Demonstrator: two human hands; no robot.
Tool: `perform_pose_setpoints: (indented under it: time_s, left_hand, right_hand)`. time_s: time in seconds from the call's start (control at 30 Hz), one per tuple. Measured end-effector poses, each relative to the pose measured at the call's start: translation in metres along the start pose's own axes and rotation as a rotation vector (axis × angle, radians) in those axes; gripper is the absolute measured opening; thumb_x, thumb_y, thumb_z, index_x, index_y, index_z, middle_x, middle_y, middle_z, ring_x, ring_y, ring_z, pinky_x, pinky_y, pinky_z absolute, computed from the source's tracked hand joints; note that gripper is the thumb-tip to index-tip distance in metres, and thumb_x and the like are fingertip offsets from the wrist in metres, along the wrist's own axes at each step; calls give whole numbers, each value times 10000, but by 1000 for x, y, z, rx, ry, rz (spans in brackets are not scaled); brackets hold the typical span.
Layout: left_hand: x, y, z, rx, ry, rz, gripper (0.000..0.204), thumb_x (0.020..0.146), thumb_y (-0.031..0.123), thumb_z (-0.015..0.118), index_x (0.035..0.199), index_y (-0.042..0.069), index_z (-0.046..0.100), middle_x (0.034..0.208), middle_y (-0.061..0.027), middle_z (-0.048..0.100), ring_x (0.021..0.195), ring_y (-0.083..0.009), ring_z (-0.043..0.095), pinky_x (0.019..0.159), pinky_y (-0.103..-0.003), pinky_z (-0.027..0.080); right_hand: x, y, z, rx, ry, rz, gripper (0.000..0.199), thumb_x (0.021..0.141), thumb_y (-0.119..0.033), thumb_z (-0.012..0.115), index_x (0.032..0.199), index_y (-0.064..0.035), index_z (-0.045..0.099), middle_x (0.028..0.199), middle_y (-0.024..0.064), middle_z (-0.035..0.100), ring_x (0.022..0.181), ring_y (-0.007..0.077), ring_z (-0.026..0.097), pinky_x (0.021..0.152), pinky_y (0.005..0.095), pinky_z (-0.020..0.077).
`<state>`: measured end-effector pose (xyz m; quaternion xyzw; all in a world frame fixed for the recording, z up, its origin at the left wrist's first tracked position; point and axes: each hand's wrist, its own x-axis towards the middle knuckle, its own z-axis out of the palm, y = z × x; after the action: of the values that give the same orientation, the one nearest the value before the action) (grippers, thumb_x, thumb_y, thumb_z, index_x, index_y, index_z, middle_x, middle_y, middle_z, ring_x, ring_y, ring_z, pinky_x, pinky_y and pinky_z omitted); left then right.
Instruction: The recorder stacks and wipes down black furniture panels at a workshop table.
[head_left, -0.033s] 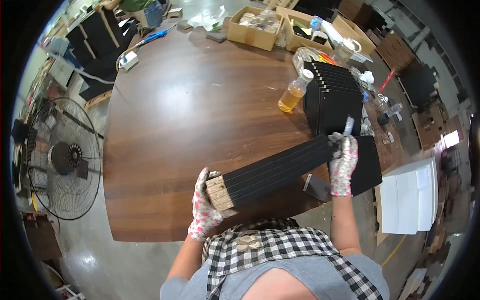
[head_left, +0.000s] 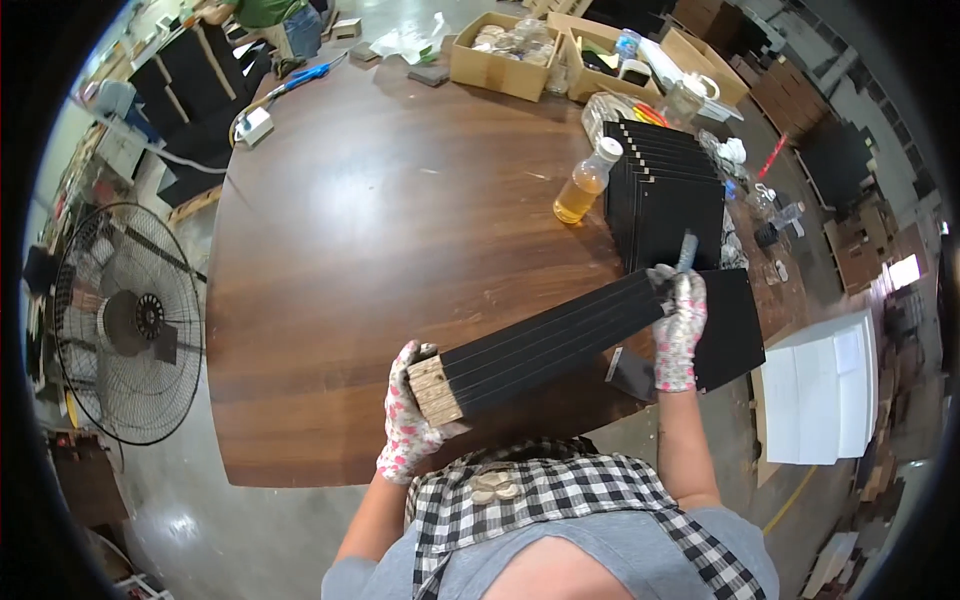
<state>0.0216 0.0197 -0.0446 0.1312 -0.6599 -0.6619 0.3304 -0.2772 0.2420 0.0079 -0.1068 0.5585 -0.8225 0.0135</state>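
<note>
A stack of long black boards (head_left: 555, 345) with bare particleboard showing at its near left end lies slantwise before me, above the table's front edge. My left hand (head_left: 408, 415), in a white glove with pink flowers, is closed round that left end. At the other end, my right hand (head_left: 682, 335), gloved alike, is closed on a small flat grey-blue strip (head_left: 687, 252) that sticks up past the fingers. Its fingertips are by the boards' far end; whether they touch it is hard to tell. Beneath lies a dark flat piece (head_left: 632, 375).
On the brown table (head_left: 400, 250) stand a bottle of amber liquid (head_left: 582, 185) and a row of upright black panels (head_left: 665, 205). Open cardboard boxes (head_left: 500, 65) line the back. A fan (head_left: 130, 320) is at left, white sheets (head_left: 818, 395) at right. Another person (head_left: 265, 15) is far left.
The view has shifted slightly. The grey-blue strip in my right hand leans a little differently; both hands keep their places on the boards.
</note>
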Motion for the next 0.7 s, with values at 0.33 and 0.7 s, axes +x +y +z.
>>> perform_pose_setpoints:
  time_s: [0.33,0.7]
  left_hand:
    - [-12,-45,-13,965,-31,341,847,647,346,806,1340,42,427,1297,-124,523,1209,-267,506,1047,-407,397]
    - [77,-20,-28,140,336,-536,576,942,431,573,1288,-26,513,1167,-106,605,1038,-190,554,952,-319,418]
  right_hand:
    - [-11,62,10,352,-229,319,259,1017,-226,397,1082,-34,559,939,92,664,814,179,651,753,307,544]
    - [10,85,56,-239,6,309,193,899,-125,572,1051,-40,656,971,15,649,877,110,581,821,288,468]
